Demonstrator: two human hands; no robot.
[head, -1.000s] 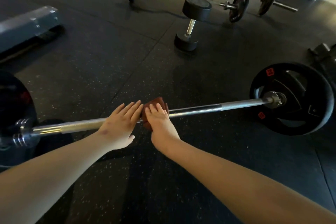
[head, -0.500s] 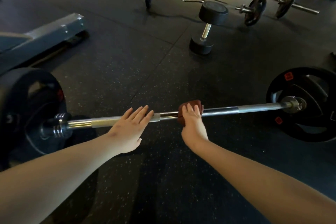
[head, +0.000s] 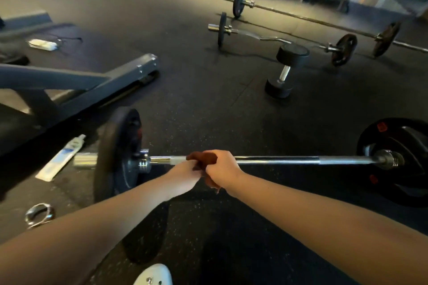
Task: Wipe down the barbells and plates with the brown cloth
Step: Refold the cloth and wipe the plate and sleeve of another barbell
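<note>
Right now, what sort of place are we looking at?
Most likely a gym's free-weight area. A loaded barbell lies on a speckled rubber floor, and a dumbbell and a curl bar lie further back.

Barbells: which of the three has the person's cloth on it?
The nearest barbell: the brown cloth lies over its shaft. The curl bar and far barbell lie beyond, untouched.
</note>
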